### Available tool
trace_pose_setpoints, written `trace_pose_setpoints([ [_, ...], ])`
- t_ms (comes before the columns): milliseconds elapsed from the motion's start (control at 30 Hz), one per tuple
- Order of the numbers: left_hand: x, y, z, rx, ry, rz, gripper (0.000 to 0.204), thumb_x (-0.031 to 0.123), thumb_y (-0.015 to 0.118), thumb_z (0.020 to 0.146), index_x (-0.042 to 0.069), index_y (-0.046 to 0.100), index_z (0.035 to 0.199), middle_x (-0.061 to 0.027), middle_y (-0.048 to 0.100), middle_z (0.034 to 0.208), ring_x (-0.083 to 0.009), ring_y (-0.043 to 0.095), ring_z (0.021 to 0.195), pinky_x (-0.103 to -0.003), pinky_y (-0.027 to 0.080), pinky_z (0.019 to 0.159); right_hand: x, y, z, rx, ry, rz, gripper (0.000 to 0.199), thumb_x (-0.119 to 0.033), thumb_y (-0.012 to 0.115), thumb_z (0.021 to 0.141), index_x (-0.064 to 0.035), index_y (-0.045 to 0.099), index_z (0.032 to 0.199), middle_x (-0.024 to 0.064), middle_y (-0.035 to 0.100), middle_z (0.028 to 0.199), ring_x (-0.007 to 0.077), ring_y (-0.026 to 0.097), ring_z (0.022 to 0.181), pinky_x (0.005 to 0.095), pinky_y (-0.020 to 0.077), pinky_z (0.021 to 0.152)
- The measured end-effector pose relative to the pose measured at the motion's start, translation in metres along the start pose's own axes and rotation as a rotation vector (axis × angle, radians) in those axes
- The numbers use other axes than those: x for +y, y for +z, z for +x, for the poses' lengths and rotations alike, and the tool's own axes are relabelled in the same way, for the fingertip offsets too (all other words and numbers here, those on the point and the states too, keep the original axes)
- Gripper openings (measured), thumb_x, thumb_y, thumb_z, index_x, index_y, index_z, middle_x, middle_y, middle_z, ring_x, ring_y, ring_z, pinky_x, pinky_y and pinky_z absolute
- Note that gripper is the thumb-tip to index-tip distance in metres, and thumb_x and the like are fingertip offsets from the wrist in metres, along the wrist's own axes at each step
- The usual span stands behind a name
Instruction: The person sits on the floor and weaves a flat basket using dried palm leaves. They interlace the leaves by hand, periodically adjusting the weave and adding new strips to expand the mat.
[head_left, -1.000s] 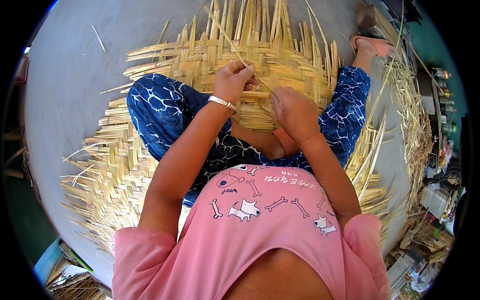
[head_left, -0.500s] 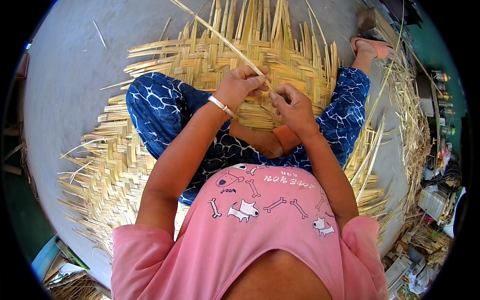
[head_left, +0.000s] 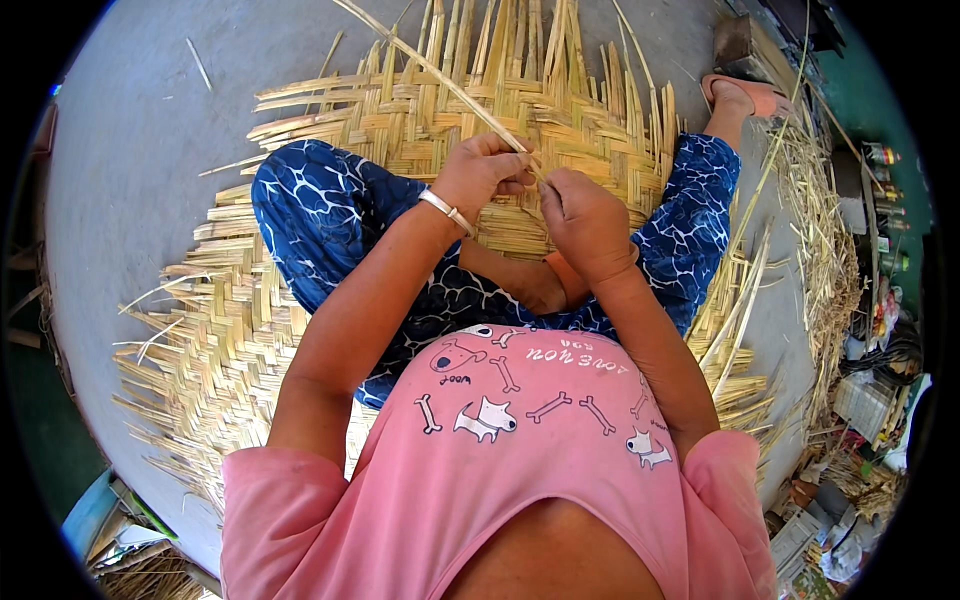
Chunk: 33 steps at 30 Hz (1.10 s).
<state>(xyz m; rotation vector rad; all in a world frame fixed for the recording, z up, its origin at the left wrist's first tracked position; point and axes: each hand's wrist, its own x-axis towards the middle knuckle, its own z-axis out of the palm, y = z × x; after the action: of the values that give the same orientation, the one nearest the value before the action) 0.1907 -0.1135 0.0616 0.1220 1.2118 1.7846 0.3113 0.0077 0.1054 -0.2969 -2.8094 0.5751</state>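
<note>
A long pale split-cane strip (head_left: 440,75) slants from the far left down to my two hands. My left hand (head_left: 486,172), with a white bangle at its wrist, pinches the strip close to its near end. Just to the right, my right hand (head_left: 588,222) closes on the tip of the strip, its knuckles turned up and its fingertips partly hidden. Beneath both hands spreads a woven mat (head_left: 400,140) of yellowish flat strips, with loose ends sticking out along its far and left edges. My crossed legs in blue patterned trousers (head_left: 320,215) rest on it.
Loose strips and straw (head_left: 815,230) lie in a heap along the right. Beyond them stands a cluttered row of assorted items (head_left: 870,400). A wooden block (head_left: 745,45) sits at the far right near my sandalled foot (head_left: 750,95). Grey floor (head_left: 130,180) extends on the left.
My right hand has rolled over, so its back now faces up while it stays at the strip's end. The left hand and the strip have barely moved.
</note>
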Motion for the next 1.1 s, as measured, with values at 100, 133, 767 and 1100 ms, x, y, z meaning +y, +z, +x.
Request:
trace_pose_setpoints([
  [100, -0.001, -0.003, 0.001, -0.021, -0.005, -0.015, 0.021, 0.011, 0.061, 0.087, 0.001, 0.061, 0.106, -0.0055, 0.065, 0.091, -0.0109, 0.062, 0.075, -0.023, 0.052, 0.069, -0.004, 0.001, -0.001, 0.006, 0.007, 0.01, 0.011, -0.017, 0.061, 0.085, -0.0059, 0.059, 0.087, 0.0145, 0.061, 0.077, 0.0325, 0.06, 0.066, 0.0363, 0.0471, 0.057],
  [133, -0.001, -0.004, 0.001, -0.028, 0.008, -0.009, 0.021, 0.011, 0.061, 0.087, 0.002, 0.061, 0.106, -0.0054, 0.065, 0.091, -0.0108, 0.062, 0.075, -0.023, 0.052, 0.069, -0.006, 0.002, -0.001, 0.012, 0.019, 0.036, 0.012, -0.017, 0.061, 0.085, -0.0059, 0.059, 0.088, 0.0143, 0.061, 0.076, 0.0316, 0.06, 0.064, 0.0355, 0.047, 0.056],
  [767, 0.003, -0.006, -0.002, -0.183, 0.118, 0.073, 0.023, 0.011, 0.059, 0.088, 0.002, 0.06, 0.109, -0.004, 0.065, 0.095, -0.0088, 0.061, 0.078, -0.023, 0.05, 0.072, -0.002, 0.006, -0.001, -0.153, 0.536, 0.995, 0.017, -0.019, 0.057, 0.092, -0.0017, 0.06, 0.093, 0.0031, 0.061, 0.072, 0.0066, 0.054, 0.061, 0.0211, 0.0452, 0.055],
  [1100, 0.006, -0.001, -0.004, -0.138, 0.123, 0.024, 0.02, 0.012, 0.059, 0.089, 0.003, 0.061, 0.106, -0.0042, 0.065, 0.091, -0.0096, 0.061, 0.079, -0.023, 0.05, 0.072, 0.001, 0.0, 0.002, 0.046, 0.146, 0.316, 0.013, -0.017, 0.059, 0.087, -0.0052, 0.059, 0.092, 0.0071, 0.062, 0.073, 0.0208, 0.059, 0.059, 0.0312, 0.0472, 0.055],
])
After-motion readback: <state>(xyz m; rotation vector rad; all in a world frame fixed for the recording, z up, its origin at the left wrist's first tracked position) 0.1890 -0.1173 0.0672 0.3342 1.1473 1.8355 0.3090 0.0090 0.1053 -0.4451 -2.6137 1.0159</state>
